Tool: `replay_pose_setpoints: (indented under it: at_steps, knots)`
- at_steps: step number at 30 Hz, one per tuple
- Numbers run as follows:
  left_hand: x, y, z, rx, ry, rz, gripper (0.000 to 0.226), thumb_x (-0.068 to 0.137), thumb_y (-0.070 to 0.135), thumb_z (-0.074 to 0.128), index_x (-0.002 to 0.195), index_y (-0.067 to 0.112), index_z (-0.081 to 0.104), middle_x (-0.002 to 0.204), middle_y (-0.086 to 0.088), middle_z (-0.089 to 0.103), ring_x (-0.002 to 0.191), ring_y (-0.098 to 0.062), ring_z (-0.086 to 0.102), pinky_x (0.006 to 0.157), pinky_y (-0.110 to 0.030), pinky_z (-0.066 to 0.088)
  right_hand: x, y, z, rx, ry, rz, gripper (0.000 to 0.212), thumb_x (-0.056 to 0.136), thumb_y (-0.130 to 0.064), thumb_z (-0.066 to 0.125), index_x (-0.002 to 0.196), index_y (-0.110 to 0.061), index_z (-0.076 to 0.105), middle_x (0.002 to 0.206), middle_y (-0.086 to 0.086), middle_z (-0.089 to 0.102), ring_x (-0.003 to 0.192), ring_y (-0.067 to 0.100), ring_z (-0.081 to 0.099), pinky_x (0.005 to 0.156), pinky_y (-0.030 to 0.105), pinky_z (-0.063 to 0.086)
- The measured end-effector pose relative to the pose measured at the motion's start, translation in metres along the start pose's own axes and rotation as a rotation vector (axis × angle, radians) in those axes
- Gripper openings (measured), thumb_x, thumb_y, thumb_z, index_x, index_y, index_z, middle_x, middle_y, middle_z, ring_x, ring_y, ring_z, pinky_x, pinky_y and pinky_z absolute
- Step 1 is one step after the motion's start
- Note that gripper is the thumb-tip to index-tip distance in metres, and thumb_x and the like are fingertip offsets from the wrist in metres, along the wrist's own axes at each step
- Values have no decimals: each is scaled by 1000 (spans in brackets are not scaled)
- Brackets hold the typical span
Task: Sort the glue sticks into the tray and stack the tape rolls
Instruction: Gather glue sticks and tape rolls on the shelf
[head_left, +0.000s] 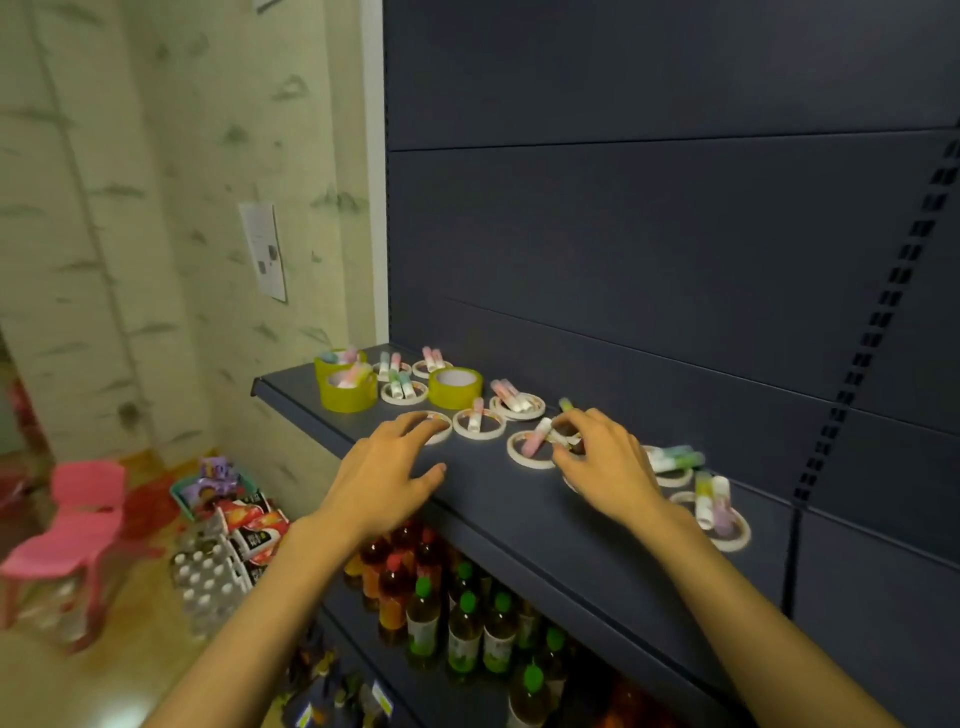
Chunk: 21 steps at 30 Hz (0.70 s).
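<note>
We spread our left hand flat over a thin white tape ring, centre frame | right hand pinches pastel glue sticks | risk: sticks roll off the dark shelf | no tray seen

Pink chair on floor — bottles on lower shelf.

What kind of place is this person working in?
Probably a small shop: dark metal display shelving with slotted uprights, rows of bottled drinks on the lower shelf, and snack packets stacked on the floor.
</note>
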<state>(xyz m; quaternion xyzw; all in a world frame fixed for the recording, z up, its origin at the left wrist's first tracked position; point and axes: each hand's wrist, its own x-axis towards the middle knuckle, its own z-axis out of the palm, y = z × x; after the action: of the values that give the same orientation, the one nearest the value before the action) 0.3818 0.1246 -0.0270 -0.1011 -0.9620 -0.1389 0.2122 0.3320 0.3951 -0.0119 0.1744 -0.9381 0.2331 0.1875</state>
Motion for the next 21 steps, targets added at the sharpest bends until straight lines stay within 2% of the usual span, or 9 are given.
replay_pose_setpoints:
  at_steps: [3, 5, 13, 21]
  knots:
    - [33, -27, 1, 8, -10, 4, 54, 94, 44, 56, 146, 37, 40, 154, 5, 38, 137, -21, 41, 101, -43, 47, 35, -5, 14, -3, -1, 32, 26, 91, -35, 59, 117, -31, 58, 113, -5, 58, 99, 21, 61, 78, 41, 52]
    - [56, -43, 1, 21, -14, 5, 54, 94, 42, 56, 146, 33, 42, 154, 4, 38, 137, -20, 41, 102, -39, 46, 57, -8, 23, 4, 14, 46, 26, 91, -34, 58, 117, -33, 58, 111, -7, 58, 96, 19, 62, 78, 41, 53]
    - [126, -119, 20, -7, -35, 38, 46, 91, 42, 61, 136, 31, 54, 136, 5, 54, 122, -19, 51, 95, -39, 49, 126, -17, 60, -9, 45, 86, 29, 96, -43, 53, 120, -28, 59, 116, -5, 59, 102, 19, 62, 83, 39, 54]
    - [159, -150, 59, -57, -153, 233, 26, 94, 45, 56, 114, 30, 65, 116, 7, 59, 109, -15, 53, 89, -36, 49, 151, -30, 98, -74, 37, 205, 25, 96, -34, 59, 120, -28, 60, 115, -5, 59, 99, 16, 61, 82, 36, 53]
